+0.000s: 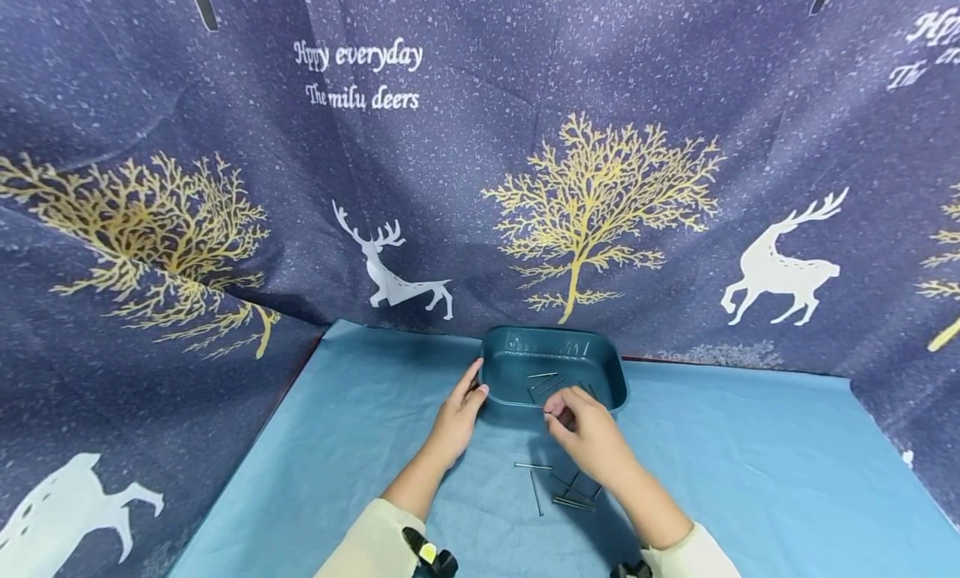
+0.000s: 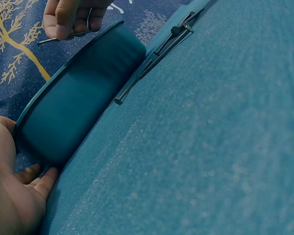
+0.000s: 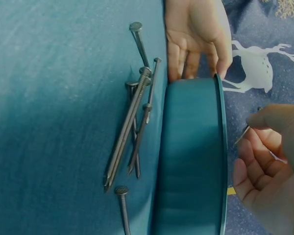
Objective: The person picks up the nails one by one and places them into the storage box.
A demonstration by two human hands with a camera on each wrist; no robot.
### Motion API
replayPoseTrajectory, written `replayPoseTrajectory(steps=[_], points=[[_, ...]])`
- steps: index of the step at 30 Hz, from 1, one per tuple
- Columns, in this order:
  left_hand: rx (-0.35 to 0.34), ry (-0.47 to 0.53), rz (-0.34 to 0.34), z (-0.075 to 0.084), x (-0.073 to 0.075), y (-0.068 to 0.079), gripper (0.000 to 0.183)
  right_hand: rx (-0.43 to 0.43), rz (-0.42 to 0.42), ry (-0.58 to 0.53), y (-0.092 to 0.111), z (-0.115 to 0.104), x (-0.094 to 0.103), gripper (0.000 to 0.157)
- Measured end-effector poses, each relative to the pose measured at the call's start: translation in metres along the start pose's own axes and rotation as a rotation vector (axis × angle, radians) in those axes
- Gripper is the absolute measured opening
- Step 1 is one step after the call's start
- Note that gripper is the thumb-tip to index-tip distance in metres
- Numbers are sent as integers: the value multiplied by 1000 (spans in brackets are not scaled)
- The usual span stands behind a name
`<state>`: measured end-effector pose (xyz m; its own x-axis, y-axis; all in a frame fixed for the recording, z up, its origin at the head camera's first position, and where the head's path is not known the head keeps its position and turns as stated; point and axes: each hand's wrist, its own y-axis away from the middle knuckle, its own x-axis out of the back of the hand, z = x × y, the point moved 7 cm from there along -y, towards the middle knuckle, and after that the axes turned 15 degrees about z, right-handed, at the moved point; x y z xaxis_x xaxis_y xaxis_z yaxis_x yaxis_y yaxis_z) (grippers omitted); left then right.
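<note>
A teal plastic tray (image 1: pixel 510 375) stands near the back of the table with several nails (image 1: pixel 542 376) lying in it. My left hand (image 1: pixel 454 420) rests against the tray's left end, fingers on the outer wall and thumb by the rim. Over the tray's front rim, my right hand (image 1: pixel 588 436) pinches a nail (image 2: pixel 48 40) between thumb and fingertips. More nails (image 3: pixel 122 132) lie on the cloth in front of the tray, some crossed in a loose pile and others apart. Their flat heads show in the right wrist view.
A light blue cloth (image 1: pixel 750 461) covers the table. Behind it hangs a dark blue curtain (image 1: pixel 450 161) printed with deer and golden trees, close to the tray's back edge. The curtain also runs along the left side.
</note>
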<state>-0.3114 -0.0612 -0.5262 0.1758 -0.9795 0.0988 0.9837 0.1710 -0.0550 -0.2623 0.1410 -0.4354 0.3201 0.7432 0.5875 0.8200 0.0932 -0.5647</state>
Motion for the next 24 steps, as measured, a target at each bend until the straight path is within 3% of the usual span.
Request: replayPoseTrajectory(steps=[24], points=[[18,9,-8,1,0,0,56,-153,128,26,-21,22,17,10]])
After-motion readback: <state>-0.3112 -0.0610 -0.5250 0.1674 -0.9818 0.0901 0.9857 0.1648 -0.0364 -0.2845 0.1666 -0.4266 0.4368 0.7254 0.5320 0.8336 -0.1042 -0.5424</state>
